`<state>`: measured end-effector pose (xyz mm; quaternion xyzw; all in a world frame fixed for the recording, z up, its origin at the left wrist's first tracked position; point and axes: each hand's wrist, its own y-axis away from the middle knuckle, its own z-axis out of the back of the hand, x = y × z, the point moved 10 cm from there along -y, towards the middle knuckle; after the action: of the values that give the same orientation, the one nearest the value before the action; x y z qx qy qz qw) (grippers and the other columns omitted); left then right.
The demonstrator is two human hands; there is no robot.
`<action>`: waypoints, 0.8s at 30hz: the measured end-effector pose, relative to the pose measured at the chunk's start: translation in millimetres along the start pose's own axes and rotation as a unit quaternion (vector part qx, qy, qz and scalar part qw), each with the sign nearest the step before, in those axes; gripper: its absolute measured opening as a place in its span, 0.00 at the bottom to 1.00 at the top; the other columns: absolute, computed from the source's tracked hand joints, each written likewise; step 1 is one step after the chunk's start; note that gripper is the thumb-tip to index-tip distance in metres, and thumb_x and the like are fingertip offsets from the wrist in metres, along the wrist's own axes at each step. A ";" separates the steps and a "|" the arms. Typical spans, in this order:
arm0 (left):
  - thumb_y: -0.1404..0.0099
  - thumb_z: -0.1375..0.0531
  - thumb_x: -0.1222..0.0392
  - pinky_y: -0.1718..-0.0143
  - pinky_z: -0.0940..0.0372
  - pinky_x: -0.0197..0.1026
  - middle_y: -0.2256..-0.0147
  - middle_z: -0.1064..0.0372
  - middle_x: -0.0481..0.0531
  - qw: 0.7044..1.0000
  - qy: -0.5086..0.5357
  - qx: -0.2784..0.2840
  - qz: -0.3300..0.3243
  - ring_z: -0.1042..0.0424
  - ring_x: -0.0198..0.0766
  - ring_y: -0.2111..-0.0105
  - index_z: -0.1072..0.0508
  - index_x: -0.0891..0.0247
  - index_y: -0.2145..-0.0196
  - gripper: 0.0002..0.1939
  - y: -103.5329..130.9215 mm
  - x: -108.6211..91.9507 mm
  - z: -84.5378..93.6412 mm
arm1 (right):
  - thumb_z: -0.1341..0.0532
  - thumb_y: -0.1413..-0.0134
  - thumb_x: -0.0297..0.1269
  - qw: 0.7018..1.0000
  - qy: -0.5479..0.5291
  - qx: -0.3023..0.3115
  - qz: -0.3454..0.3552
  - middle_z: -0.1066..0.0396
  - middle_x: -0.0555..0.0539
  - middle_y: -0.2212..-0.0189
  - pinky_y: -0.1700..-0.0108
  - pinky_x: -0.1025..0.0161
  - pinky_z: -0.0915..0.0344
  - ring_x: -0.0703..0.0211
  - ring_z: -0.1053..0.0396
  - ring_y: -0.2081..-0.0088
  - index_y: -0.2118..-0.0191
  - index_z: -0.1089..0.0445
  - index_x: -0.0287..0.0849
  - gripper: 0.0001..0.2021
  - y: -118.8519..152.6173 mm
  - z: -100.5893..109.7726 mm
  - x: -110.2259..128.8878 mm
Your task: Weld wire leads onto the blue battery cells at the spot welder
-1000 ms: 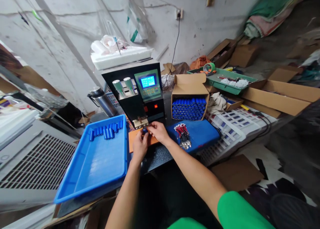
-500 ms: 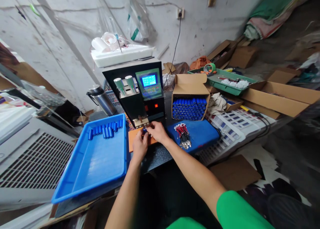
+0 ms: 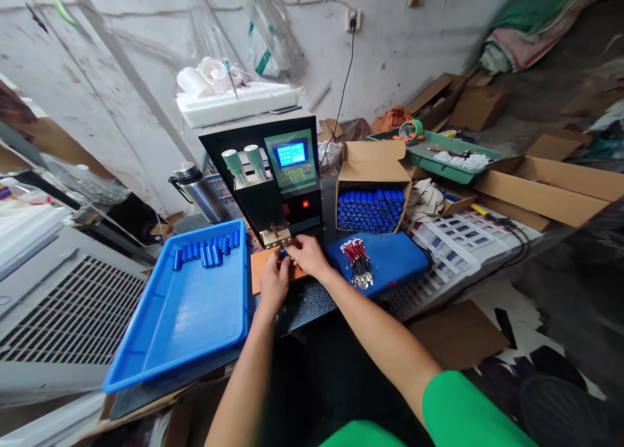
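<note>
A blue cylindrical cell is held between my two hands, just below the metal tips of a black machine with a lit screen. My left hand grips the cell from the left, over an orange block. From the right, the closed fingers of my right hand meet at the same cell; what exactly they pinch is too small to tell. Red and black wires with white connectors lie on a blue pad to the right.
On the left, a blue tray holds several blue cells. Behind the pad stands a cardboard box full of cells. A steel flask is left of the machine, a green tray at back right.
The view has shifted slightly. Both hands stay at the machine's tips with the cell, with hardly any visible movement.
</note>
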<state>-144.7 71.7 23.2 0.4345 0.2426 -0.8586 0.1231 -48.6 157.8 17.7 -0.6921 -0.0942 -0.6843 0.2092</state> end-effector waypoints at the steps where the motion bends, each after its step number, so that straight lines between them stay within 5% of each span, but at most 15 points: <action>1: 0.33 0.47 0.51 0.66 0.37 0.40 0.67 0.27 0.52 1.000 0.000 0.001 -0.001 0.29 0.39 0.69 0.29 0.63 0.56 0.15 0.0 0.0 -0.1 | 0.38 0.48 0.37 1.000 0.004 0.000 0.002 0.28 0.51 0.75 0.75 0.69 0.35 0.62 0.31 0.75 0.71 0.29 0.42 0.06 -0.1 0.1 0.1; 24: 0.32 0.46 0.52 0.65 0.36 0.40 0.63 0.25 0.55 1.000 0.008 0.011 -0.003 0.28 0.39 0.68 0.28 0.64 0.52 0.17 -0.2 -0.4 -1.8 | 0.37 0.47 0.41 1.000 0.010 -0.008 0.013 0.27 0.51 0.74 0.73 0.68 0.35 0.61 0.29 0.73 0.69 0.28 0.42 0.08 2.8 2.3 -1.4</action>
<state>-143.3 72.8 22.7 0.4417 0.2355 -0.8582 0.1141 -45.4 156.5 15.9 -0.6881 -0.0778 -0.6891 0.2134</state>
